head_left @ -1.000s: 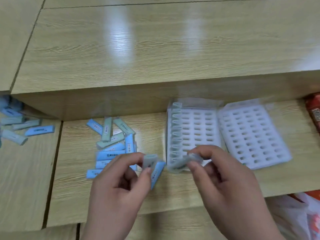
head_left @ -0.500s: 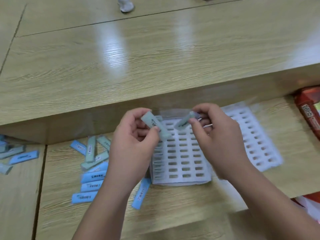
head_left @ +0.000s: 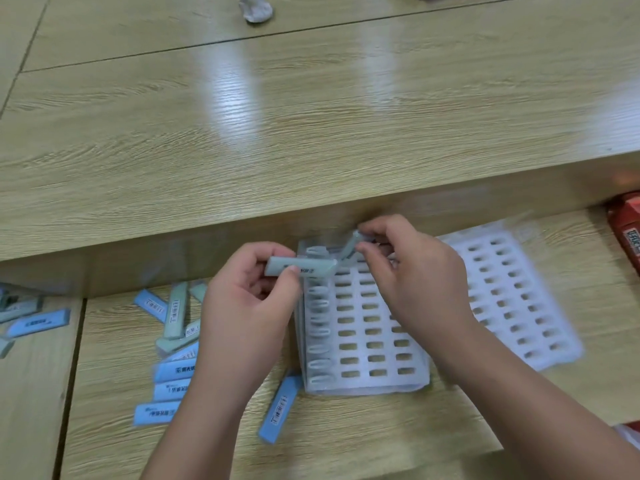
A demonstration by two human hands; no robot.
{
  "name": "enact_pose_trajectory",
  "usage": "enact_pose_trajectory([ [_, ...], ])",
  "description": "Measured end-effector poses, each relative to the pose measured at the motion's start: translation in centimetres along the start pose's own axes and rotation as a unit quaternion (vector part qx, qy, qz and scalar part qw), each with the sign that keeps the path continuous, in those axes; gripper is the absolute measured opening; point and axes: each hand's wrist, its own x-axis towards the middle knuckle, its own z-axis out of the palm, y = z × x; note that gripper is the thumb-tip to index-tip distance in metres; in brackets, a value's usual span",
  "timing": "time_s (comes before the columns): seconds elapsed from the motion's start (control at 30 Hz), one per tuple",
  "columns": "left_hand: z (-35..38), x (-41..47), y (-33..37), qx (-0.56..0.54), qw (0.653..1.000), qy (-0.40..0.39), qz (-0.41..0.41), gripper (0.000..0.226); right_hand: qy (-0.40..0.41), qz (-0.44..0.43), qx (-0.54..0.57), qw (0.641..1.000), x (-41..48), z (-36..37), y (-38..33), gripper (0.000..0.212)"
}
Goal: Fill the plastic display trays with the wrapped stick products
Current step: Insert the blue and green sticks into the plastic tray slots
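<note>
Left hand [head_left: 249, 306], centre of frame: fingers curled, thumb on top, gripping a green stick [head_left: 304, 267] held flat and level, apparently parked as the next 1 to load. Right hand [head_left: 415, 282], just right of centre: thumb and forefinger pinch the top of the other stick [head_left: 348, 251], tilted, lower end aimed down at the top left corner of the near tray [head_left: 363, 386]. The 2 sticks almost meet at their ends; touching or not, cannot tell.

Near tray lies below both hands, slots in neat rows. Its left column shows raised loops, probably stick ends standing upright; blur makes that uncertain. Remaining columns look empty. Judgement: early in the fill, with the right hand lining up an insertion at the top of the tray. The high pinch leaves the low end free to enter a slot.

Far tray [head_left: 561, 355], right of frame, lies flat just beside the near tray, slots all empty.

Loose sticks [head_left: 173, 323], blue and green, heaped at lower left beside the left hand, handy for picking up. 1 blue stick [head_left: 280, 408] lies by the near tray's front left corner.

Red pack [head_left: 628, 230] at right edge. White object [head_left: 257, 10] at top, cropped.
</note>
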Motion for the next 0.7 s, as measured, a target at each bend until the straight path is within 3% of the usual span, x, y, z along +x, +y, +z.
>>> enact_pose_trajectory([
  [0.27,-0.3,-0.7,-0.2,-0.024,0.999,0.015,-0.018,0.012,-0.010,-0.080,-0.056,0.995,0.3,0.3,-0.1,0.012],
  [0.47,-0.5,-0.8,-0.3,-0.062,0.998,0.007,-0.029,0.016,-0.032,-0.146,-0.097,0.984,-0.3,0.3,0.2,0.040],
  [0.53,-0.2,-0.7,-0.2,-0.091,0.995,-0.001,-0.036,0.017,-0.012,-0.111,-0.045,0.993,-0.3,-0.4,-0.4,0.035],
  [0.6,0.3,-0.7,-0.1,-0.119,0.992,-0.010,-0.043,0.019,-0.031,-0.036,0.084,0.995,-0.5,-1.2,-0.9,0.034],
  [0.7,1.4,-0.7,0.1,-0.138,0.989,-0.043,-0.046,0.018,-0.078,0.064,0.286,0.953,-0.8,-1.7,-1.9,0.023],
])
